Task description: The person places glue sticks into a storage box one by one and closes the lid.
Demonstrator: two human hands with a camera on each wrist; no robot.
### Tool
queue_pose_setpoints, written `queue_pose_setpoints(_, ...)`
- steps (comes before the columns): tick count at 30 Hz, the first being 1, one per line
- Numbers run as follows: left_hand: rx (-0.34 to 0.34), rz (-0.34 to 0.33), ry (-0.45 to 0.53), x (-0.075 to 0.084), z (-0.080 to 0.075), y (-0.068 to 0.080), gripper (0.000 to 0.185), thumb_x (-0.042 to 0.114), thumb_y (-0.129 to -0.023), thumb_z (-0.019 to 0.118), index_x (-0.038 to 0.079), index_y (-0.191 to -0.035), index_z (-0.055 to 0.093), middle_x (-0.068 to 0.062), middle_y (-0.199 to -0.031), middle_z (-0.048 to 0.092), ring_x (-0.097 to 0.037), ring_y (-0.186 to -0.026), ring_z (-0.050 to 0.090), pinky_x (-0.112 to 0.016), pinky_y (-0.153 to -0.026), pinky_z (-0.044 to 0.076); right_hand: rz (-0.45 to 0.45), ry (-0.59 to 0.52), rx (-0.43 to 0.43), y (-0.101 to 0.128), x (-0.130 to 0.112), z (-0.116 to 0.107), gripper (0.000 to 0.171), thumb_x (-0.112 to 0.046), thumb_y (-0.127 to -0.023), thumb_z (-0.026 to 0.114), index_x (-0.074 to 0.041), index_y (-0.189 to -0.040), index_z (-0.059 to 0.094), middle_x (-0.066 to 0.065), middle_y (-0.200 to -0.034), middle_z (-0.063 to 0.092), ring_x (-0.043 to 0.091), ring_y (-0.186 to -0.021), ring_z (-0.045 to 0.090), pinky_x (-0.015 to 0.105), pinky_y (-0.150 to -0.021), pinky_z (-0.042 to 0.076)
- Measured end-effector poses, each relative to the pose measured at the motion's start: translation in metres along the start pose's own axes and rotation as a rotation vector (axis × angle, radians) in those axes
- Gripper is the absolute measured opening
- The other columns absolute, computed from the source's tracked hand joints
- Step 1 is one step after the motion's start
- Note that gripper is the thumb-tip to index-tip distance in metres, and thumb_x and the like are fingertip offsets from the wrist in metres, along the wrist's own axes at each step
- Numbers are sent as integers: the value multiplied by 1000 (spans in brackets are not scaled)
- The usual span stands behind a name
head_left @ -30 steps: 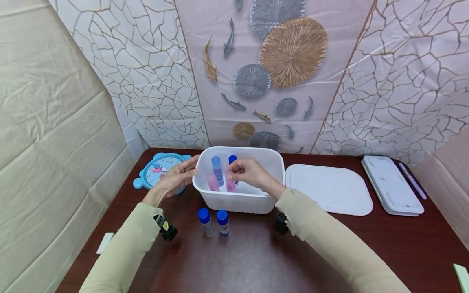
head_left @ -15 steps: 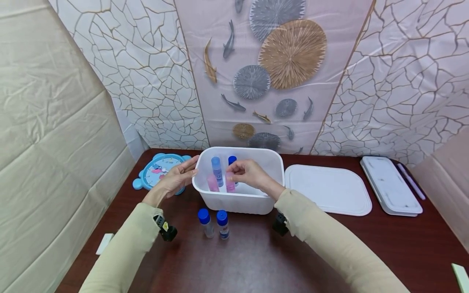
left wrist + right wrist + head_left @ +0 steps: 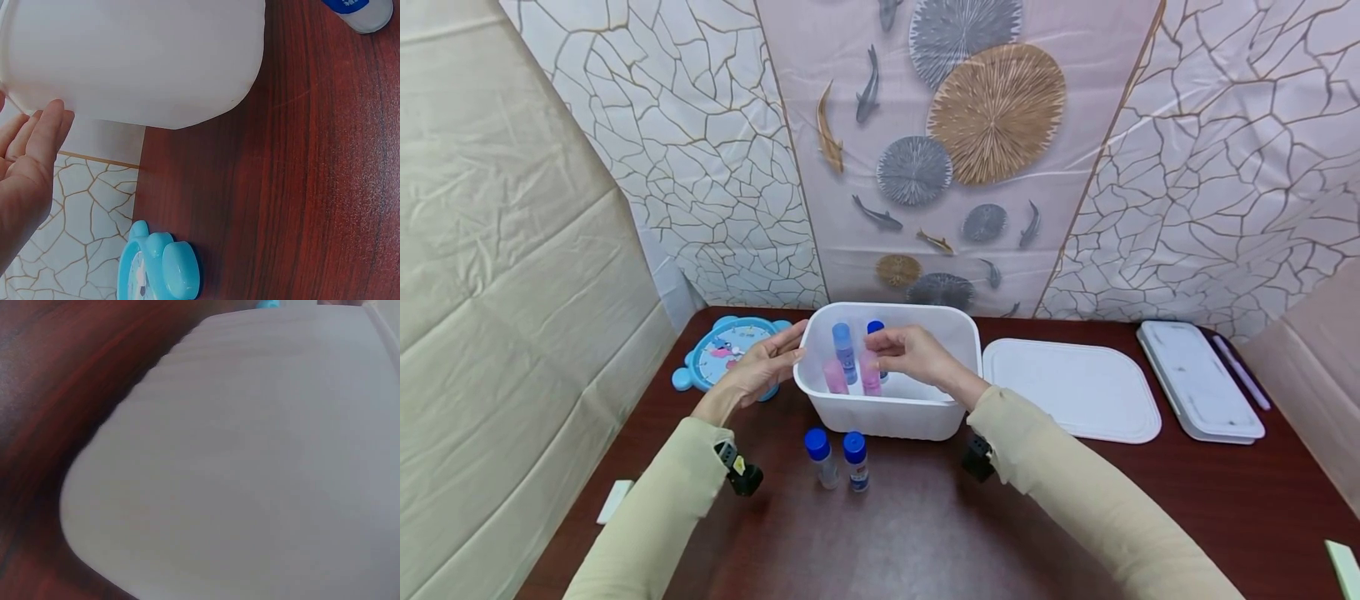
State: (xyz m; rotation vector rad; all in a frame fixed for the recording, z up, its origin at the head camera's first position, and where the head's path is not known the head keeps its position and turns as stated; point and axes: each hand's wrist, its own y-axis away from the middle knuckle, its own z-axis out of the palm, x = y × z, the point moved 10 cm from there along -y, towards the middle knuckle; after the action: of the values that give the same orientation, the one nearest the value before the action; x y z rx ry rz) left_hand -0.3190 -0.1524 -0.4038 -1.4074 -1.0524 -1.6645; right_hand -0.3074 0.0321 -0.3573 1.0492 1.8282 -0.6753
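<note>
A white plastic tub (image 3: 925, 417) stands mid-table with two blue-capped bottles (image 3: 844, 350) and two pink bottles (image 3: 835, 375) upright inside. My right hand (image 3: 908, 350) reaches into the tub, and its curled fingertips pinch the top of the right pink bottle (image 3: 871, 375). My left hand (image 3: 765, 364) lies flat against the tub's outer left wall. Its straight fingers (image 3: 39, 134) touch the tub wall (image 3: 137, 62) in the left wrist view. The right wrist view shows only the tub's side (image 3: 250, 462) and dark table.
Two more blue-capped bottles (image 3: 820, 454) (image 3: 854, 458) stand on the table in front of the tub. A blue toy clock (image 3: 722, 348) lies to its left. A white lid (image 3: 1067, 387), a white tray (image 3: 1198, 379) and a purple pen (image 3: 1243, 371) lie to its right.
</note>
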Motion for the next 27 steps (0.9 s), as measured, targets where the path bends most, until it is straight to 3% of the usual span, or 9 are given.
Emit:
queue_pose_setpoints(6,-8,4,-2,2,2,0,63,13,-97,52,13,-151,20,-8,-156,20,-28,-141,26,-28,-96,47,-87,-48,111,17,-23,-18,36,-8,-88,66,3,-121,60,21,-117,64,27,-106,63,33,-87,54)
queue_pose_setpoints(10,-14,11,8,4,3,0,62,12,-97,51,12,-151,19,-8,-157,20,-28,-141,25,-27,-95,47,-129,-145,138,36,-37,-19,32,-8,-88,66,1,-118,62,18,-113,66,25,-104,64,29,-84,55)
queue_pose_setpoints(18,-3,-4,11,3,2,1,63,12,-97,51,13,-151,19,-7,-157,20,-28,-141,26,-27,-96,47,-203,-355,30,72,-34,20,34,0,-85,66,8,-118,60,26,-113,64,37,-106,61,24,-86,53)
queue_pose_setpoints(27,2,3,8,2,2,1,62,12,-97,51,12,-151,19,-8,-156,20,-28,-141,26,-28,-96,47,-202,-386,-66,85,-17,59,41,-3,-84,68,11,-121,56,30,-121,58,40,-113,57,32,-93,49)
